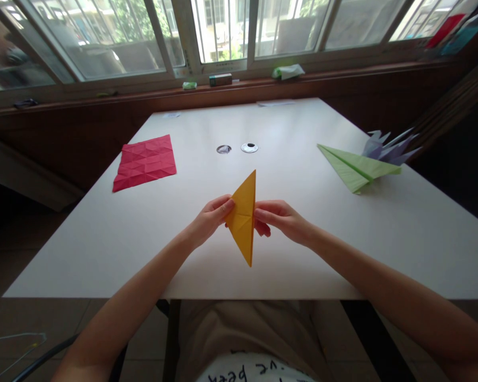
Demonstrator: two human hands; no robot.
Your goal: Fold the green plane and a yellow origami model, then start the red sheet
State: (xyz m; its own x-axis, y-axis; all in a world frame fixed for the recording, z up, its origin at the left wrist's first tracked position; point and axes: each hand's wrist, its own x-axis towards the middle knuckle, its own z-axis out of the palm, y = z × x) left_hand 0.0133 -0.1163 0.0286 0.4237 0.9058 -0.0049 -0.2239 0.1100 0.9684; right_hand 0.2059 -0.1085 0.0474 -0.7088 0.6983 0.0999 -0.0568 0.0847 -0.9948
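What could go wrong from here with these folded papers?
The left hand pinches the yellow paper near one corner, so it might twist. The right hand, at its long edge, could crease it unintentionally. The purple folded paper sits by the table's right edge and might get knocked off.

From my distant seat I watch a white table. On its left side lies a red sheet, marked by many creases. Near the middle I see a greyish disc and, just beside it, a disc with a black spot. At the right rest a light green paper plane and, behind it, a purple folded paper.
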